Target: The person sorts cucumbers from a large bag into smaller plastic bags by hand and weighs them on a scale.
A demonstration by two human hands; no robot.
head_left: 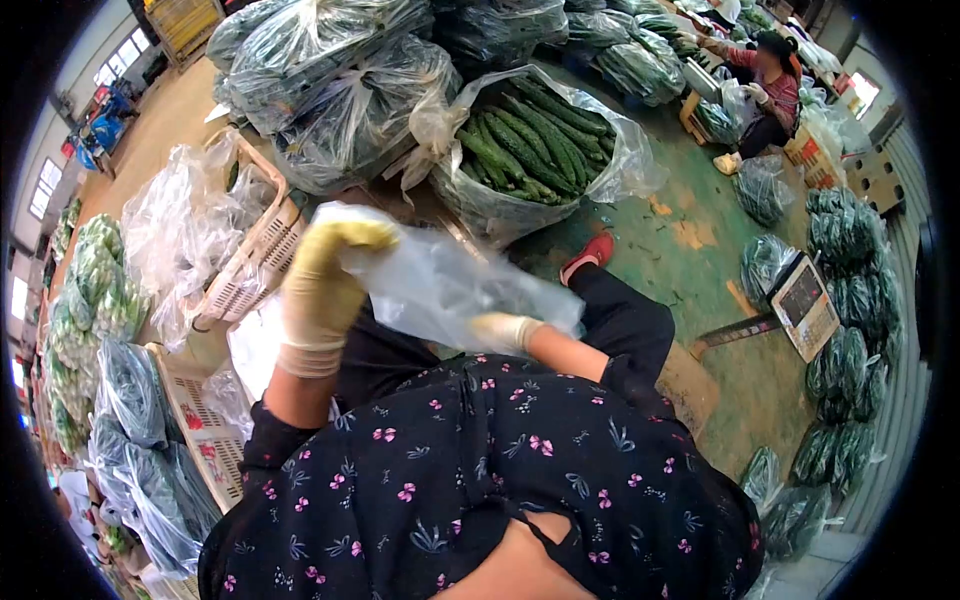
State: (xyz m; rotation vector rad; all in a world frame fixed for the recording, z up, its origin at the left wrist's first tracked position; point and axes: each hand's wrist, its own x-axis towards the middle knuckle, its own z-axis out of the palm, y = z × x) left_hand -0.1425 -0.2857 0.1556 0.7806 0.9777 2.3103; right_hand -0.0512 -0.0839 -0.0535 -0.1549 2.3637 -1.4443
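Observation:
A clear plastic bag [440, 290] stretches in front of my body, blurred by motion. My left hand [338, 270], in a yellowish glove, is closed on the bag's upper left end. Lower down at the right, my right hand [505, 331], in a pale glove, overlaps the film near the bag's other end; its fingers are smeared and partly hidden. Just beyond the bag stands a large open plastic sack [625, 175] of dark green cucumbers [530, 140].
Filled plastic sacks [340, 100] are piled at the back left. A plastic crate [262, 235] with loose bags [185, 225] stands left. A scale [803, 305] stands right, near rows of bagged cucumbers [848, 250]. Another person [768, 85] sits at the back right.

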